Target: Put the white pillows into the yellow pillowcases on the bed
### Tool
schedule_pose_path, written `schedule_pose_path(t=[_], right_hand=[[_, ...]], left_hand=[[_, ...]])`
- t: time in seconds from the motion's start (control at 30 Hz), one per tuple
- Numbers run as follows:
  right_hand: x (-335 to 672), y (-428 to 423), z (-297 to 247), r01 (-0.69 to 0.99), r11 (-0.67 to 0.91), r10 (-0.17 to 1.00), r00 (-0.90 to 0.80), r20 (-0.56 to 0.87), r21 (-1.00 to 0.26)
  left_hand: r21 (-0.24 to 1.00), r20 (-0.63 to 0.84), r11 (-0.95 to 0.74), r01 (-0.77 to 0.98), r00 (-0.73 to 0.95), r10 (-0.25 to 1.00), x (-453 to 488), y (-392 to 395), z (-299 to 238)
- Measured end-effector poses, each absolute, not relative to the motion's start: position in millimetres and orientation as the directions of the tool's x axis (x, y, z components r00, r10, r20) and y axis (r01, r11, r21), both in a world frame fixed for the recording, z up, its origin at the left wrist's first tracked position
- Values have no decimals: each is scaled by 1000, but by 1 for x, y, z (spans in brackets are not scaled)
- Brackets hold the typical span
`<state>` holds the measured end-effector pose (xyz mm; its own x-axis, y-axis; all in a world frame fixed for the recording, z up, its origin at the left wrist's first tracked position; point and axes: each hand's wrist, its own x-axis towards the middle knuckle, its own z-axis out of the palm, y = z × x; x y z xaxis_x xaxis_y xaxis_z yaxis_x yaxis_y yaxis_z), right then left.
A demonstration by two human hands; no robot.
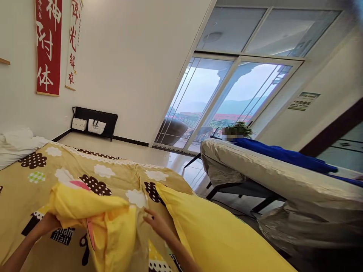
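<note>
My left hand (50, 223) is closed on the left edge of a crumpled yellow pillowcase (93, 207) with pink patches, held up over the bed. Part of the fingers is hidden behind the fabric. My right hand (155, 223) is to the right of the pillowcase, apart from it, with its fingers spread and nothing in them. Beside my right forearm lies a large yellow pillow (215, 223). Under all this is a tan bed sheet (119, 175) printed with white and brown clouds, dots and lettering.
White bedding (19, 143) is bunched at the far left. To the right stands a second bed with a plastic-wrapped mattress (272, 162) and a blue garment (283, 153) on it. A black rack (95, 119) with a white box and bag is by the wall, near sliding glass doors (227, 102).
</note>
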<state>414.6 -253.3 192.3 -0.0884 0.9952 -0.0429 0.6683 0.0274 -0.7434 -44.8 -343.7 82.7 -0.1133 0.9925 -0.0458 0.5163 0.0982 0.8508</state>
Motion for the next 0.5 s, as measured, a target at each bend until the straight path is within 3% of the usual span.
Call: schedule_pose_path(t=[0.07, 0.13, 0.2, 0.27, 0.33, 0.4, 0.5], right_hand=[[389, -279, 148, 684, 13, 990, -110, -86, -730], [356, -311, 109, 698, 46, 968, -208, -141, -715], [321, -337, 74, 782, 98, 925, -300, -234, -616], [295, -351, 47, 877, 130, 907, -294, -301, -463], [282, -354, 32, 910, 132, 897, -278, -344, -392], [284, -351, 31, 890, 137, 868, -319, -380, -434], [312, -347, 47, 857, 142, 827, -378, -417, -495]], left_hand=[[870, -127, 90, 484, 44, 991, -43, -356, 75], [842, -166, 100, 531, 78, 983, -46, -362, 69], [770, -97, 125, 626, -79, 992, -51, -356, 69], [725, 79, 143, 674, -287, 955, -51, -342, 74], [723, 223, 112, 681, -384, 896, -42, -327, 82], [688, 227, 83, 721, -323, 919, -24, -316, 85], [589, 95, 23, 808, -97, 991, 3, -315, 78]])
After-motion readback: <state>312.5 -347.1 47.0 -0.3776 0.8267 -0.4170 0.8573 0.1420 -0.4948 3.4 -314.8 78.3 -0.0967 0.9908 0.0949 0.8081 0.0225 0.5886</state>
